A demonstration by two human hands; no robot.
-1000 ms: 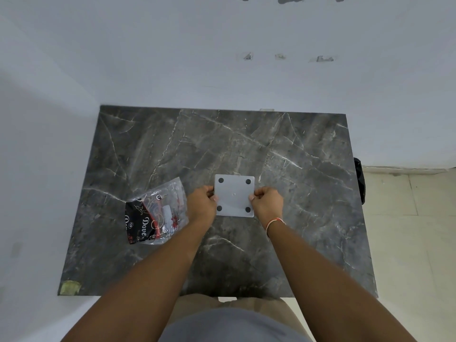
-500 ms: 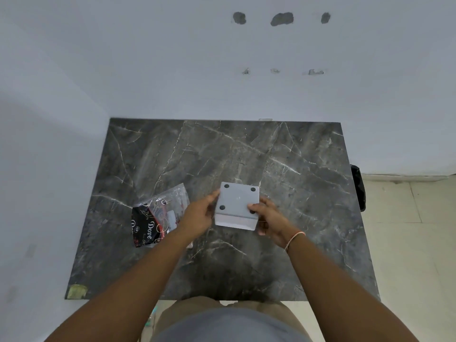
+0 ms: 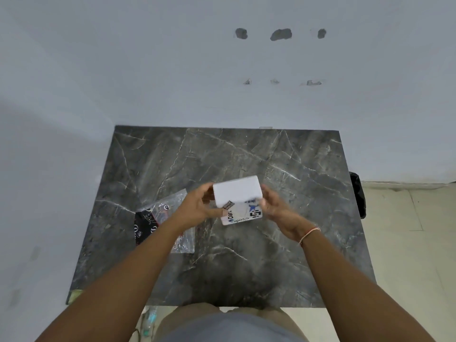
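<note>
Head view, as I read it from my remote station. A white box [image 3: 237, 193] is held in the air over the middle of a dark marble-patterned table [image 3: 296, 169], off its surface and tilted. Its plain white face is turned up and away, while the face nearer the camera carries printed labels whose lettering reads upside down (the print is partly blurred, so I make out only fragments).

The left hand [image 3: 195, 208] grips the box's left end, thumb laid on the lower left corner of the labelled face and the other fingers curled round behind the edge. The right hand [image 3: 278, 211] holds the right end, its fingers bent narrowly against that side; I cannot tell how far they reach under the box. A thin pale thread bracelet [image 3: 309, 233] circles the right wrist.

To the left of the box, lying flat on the table and partly hidden by the left forearm, I note a clear plastic bag [image 3: 160, 218] with dark printed contents. It is near the left hand and apart from the box. A black object [image 3: 357, 193] shows at the table's right edge, well apart from both hands. Behind the table rises a pale wall [image 3: 123, 70] with three dark patches [image 3: 280, 34] high up. Light floor tiles [image 3: 407, 243] lie to the right.
</note>
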